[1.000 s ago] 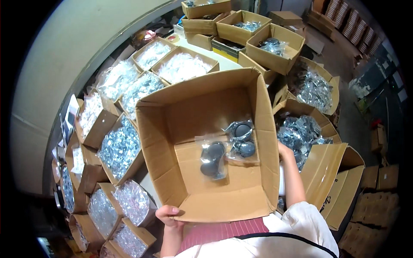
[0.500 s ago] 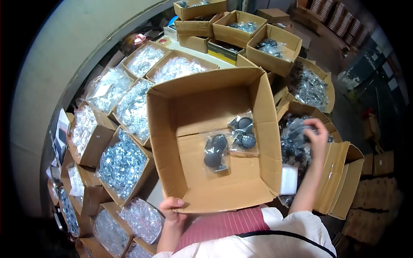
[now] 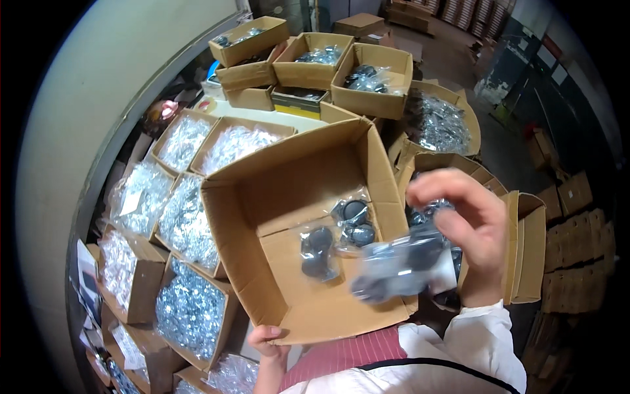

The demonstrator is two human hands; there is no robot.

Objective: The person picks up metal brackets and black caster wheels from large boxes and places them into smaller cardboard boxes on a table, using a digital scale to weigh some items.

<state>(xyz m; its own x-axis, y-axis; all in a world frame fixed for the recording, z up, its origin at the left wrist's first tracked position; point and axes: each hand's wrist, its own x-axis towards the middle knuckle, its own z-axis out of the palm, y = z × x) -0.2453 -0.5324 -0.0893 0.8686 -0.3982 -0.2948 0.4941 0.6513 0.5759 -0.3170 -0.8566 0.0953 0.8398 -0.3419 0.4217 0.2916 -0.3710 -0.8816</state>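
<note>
My left hand (image 3: 268, 338) grips the near left corner of an open cardboard box (image 3: 315, 323), its thumb over the rim. Inside lie clear plastic bags of what look like black caster wheels: one bag (image 3: 317, 253) near the middle and another (image 3: 356, 222) against the right side. Over the box's near right edge, my right hand (image 3: 469, 226) pinches a further clear bag of black casters (image 3: 401, 259), blurred by motion. Behind that hand, a carton of similar dark bagged parts (image 3: 420, 217) is partly hidden.
On the left stand several cartons of bagged small metal parts (image 3: 189, 308). Stacked cartons (image 3: 314, 62) occupy the far end of the table. A carton of bagged parts (image 3: 440, 125) sits at the far right, and flattened cardboard (image 3: 574, 262) lies on the right floor.
My right hand has come up out of the right-hand carton with the bag of casters and moved left to the box edge. The held box has shifted slightly left and tilted in view.
</note>
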